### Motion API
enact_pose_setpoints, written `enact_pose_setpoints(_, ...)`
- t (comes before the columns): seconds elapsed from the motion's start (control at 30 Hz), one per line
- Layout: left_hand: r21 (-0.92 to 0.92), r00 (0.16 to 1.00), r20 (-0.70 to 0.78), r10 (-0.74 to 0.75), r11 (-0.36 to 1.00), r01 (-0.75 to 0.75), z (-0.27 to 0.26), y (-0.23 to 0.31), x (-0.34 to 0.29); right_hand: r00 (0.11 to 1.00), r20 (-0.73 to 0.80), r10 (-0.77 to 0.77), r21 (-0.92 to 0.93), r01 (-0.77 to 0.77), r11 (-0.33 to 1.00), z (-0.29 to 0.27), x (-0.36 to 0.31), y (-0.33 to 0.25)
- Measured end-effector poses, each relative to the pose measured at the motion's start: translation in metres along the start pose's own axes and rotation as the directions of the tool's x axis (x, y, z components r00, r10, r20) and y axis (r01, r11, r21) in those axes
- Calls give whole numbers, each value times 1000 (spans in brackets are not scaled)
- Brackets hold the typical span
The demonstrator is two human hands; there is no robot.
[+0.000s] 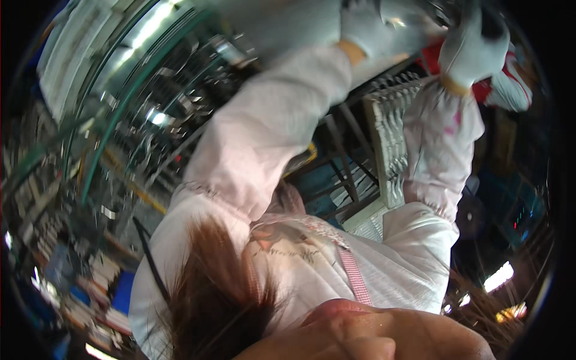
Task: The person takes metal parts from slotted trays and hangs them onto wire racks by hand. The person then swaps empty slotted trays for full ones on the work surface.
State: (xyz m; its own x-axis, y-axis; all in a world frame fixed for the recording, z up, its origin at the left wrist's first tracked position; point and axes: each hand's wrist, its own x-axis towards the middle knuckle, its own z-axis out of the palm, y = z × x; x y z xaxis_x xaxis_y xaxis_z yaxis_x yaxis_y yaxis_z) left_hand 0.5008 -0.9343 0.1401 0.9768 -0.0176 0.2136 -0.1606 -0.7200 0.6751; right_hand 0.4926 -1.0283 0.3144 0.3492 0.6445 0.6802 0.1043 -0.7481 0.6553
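Note:
My left hand (367,29), in a pale glove, is at the top of the view beside a smooth grey, metal-looking surface (294,27). Its fingers are smeared and partly cut off, so any hold is unclear. To its right, my right hand (475,55) wears a similar glove with dark patches. Its fingertips run out of the upper edge, and I cannot make out whether it grips anything. A red-and-white, cloth-like thing (510,84) lies close beside that hand. Pale pink sleeve covers reach down both forearms.
Under my arms stands a rack-like stack of wavy, pale parts (390,138) on a dark frame. Curved green bars (129,102) and blurred shiny metal pieces (159,117) fill the left side. Boxes and stacked items (102,282) show at the lower left. Teal-blue objects (510,204) sit at the right.

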Motion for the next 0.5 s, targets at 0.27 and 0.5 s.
enact_pose_setpoints(0.27,-420,837,529,-141,813,402,-145,-121,-296,432,902,4,432,-900,53,-136,-148,-202)
enact_pose_setpoints(0.5,-340,704,117,-700,638,691,-278,-251,-411,391,702,-595,535,-841,80,-198,-178,-285)
